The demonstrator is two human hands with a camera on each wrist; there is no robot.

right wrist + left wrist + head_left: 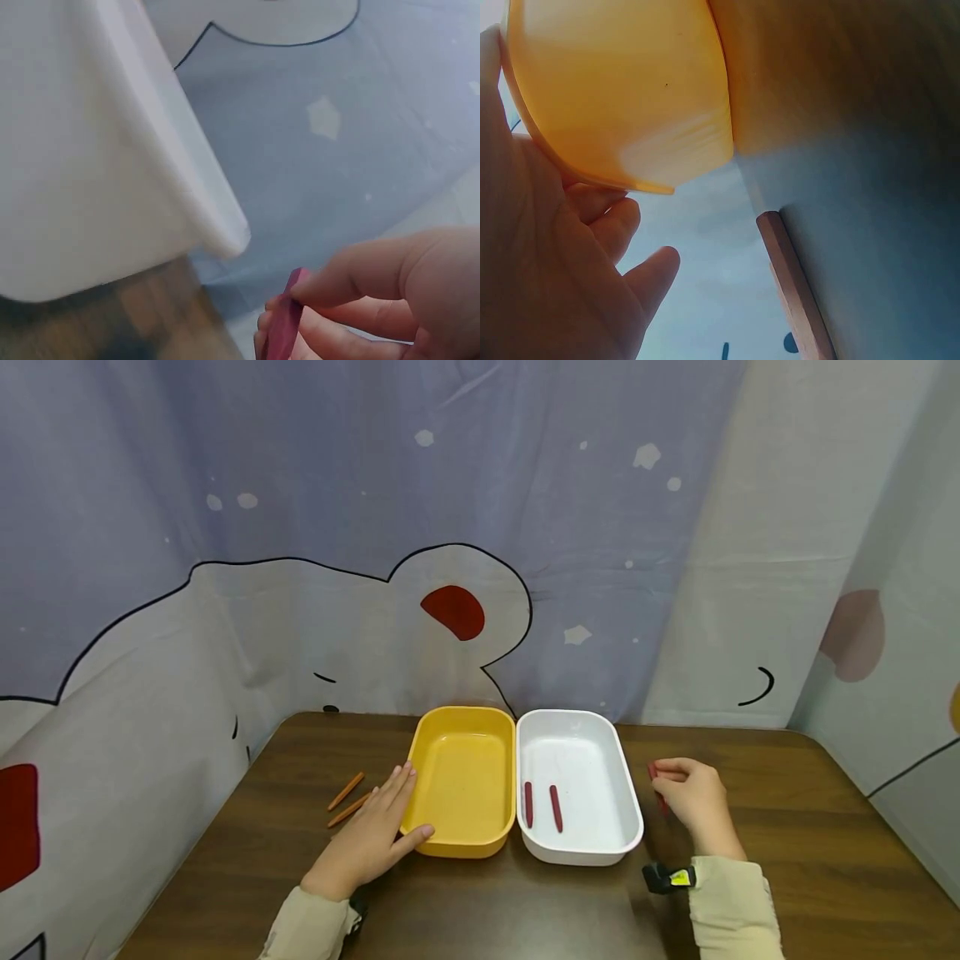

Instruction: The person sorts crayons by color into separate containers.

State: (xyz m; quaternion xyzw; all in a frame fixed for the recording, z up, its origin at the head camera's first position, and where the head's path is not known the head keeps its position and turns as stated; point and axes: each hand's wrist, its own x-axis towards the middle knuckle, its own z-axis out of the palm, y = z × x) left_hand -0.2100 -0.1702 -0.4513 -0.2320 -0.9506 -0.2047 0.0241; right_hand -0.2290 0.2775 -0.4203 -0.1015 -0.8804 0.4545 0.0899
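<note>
Showing flat sides, the pinched stick (283, 328) is slim — dark red.

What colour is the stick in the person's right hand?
Deep pinkish red; the stick shows best in the right wrist view.

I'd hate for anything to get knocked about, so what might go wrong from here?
The red crayon might slip, since the grip of the right hand is only a pinch.
The left hand, touching the yellow tray, might nudge it against the white tray beside it, or knock the orange crayons lying nearby.
</note>
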